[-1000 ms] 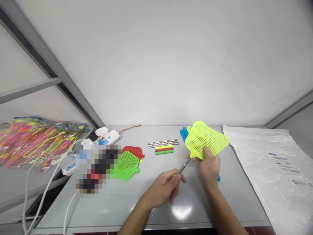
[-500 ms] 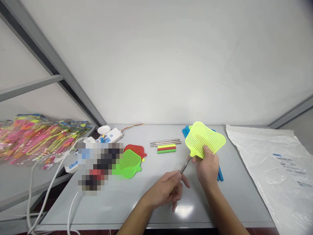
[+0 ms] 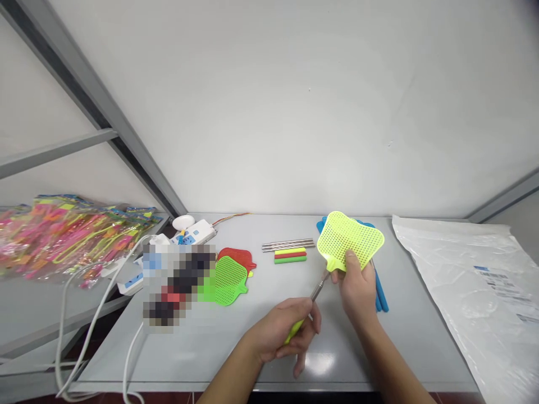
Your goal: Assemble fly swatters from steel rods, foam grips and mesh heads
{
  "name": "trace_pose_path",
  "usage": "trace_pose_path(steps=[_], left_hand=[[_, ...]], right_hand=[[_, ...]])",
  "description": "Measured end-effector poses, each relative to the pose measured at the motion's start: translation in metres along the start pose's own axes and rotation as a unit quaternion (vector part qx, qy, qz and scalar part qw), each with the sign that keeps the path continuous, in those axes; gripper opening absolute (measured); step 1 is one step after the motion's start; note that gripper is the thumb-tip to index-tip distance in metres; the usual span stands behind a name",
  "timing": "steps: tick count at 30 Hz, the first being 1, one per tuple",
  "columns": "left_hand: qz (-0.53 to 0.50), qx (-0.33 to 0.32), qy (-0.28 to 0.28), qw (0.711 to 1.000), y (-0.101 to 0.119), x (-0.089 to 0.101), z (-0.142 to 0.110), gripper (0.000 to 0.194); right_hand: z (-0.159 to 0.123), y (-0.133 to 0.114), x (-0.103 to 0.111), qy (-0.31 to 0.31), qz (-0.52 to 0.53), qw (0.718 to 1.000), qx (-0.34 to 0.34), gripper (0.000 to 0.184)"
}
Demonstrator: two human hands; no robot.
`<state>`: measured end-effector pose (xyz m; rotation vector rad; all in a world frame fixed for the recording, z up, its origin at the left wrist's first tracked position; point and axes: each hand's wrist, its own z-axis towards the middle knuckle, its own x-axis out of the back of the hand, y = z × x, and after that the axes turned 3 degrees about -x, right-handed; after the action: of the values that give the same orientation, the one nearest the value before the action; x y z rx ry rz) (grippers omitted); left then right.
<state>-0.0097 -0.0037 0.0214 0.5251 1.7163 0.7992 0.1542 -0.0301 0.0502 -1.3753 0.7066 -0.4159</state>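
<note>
Above the grey table point(image 3: 261, 348), left hand point(image 3: 290, 331) lower, right hand point(image 3: 356, 283) raised, fingers bent

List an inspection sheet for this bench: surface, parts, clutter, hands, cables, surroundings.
Surface: gray table, glare near front edge; spills, nothing seen
Parts: yellow swatter head and metal rod in hand; green head overlaps red head; loose rods behind short colored tubes
Clutter: white package right; blurred patch left, contents unclear
Hands: left hand grips rod, right hand grips yellow swatter head
Cables: white cable over front edge, left
Surroundings: pale wall, metal frame, bagged goods
</note>
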Motion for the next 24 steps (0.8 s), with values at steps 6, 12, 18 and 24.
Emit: trace_pose_path(steps=[6,12,18,24], left_hand=[[-0.072,0.023,-0.048,0.996,0.002,0.004,-0.003,0.036],[-0.189,0.043,-0.081,0.978,-0.003,0.005,-0.005,0.033],[-0.180,0.047,-0.037,0.982,0.007,-0.007,-0.009,0.033],[0.235,0.012,0.194,0.952,0.026,-0.034,-0.009,0.039]], right_hand=[[0.000,-0.004,0.001,-0.056,-0.039,0.997,0.019,0.035],[-0.001,-0.010,-0.007,-0.069,-0.085,0.993,0.036,0.039],[-0.001,-0.011,-0.008,-0.085,-0.090,0.992,0.016,0.040],[-0.001,-0.009,-0.006,-0.087,-0.075,0.993,0.006,0.037]])
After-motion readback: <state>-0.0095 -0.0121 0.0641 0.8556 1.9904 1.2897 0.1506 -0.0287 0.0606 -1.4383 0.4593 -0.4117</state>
